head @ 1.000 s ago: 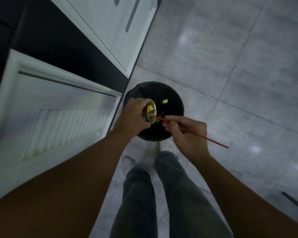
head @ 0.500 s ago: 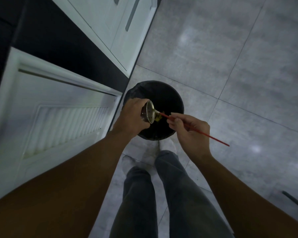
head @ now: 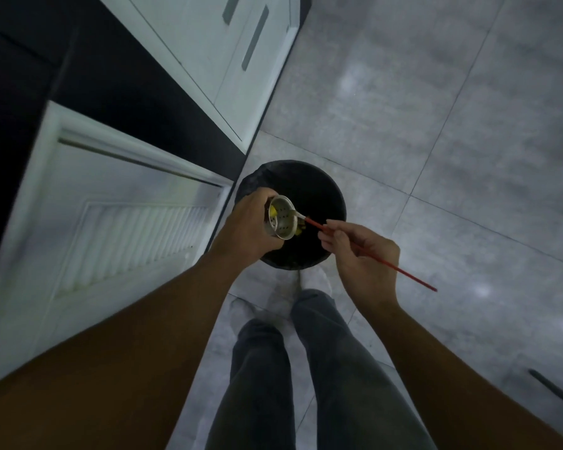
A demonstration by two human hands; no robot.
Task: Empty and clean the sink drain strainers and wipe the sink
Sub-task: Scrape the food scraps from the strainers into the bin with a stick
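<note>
One strainer [head: 281, 221] gripped in left hand [head: 247, 230]; right fingers [head: 333, 237] pinching one red brush [head: 371, 256]; one bin [head: 325, 186].

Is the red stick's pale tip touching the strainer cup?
Touching. Head view: the red stick's pale tip lies across the strainer cup's rim into its mouth, no gap visible; left hand holds the cup over the bin.

- The black bin [head: 325, 186] stood on the grey tiled floor [head: 452, 125], its mouth open upward, though the left hand [head: 251, 227], the tilted metal strainer [head: 281, 220] it gripped and the red-handled brush [head: 371, 254] pinched in the right hand [head: 361, 261] hung over the near half.
- The open white cabinet door [head: 88, 222] hemmed in the left side, its corner close to the bin.
- White drawer fronts [head: 228, 60] closed the far left.
- To the right and beyond the bin, the floor lay bare.
- The person's legs [head: 299, 368] filled the near side.
</note>
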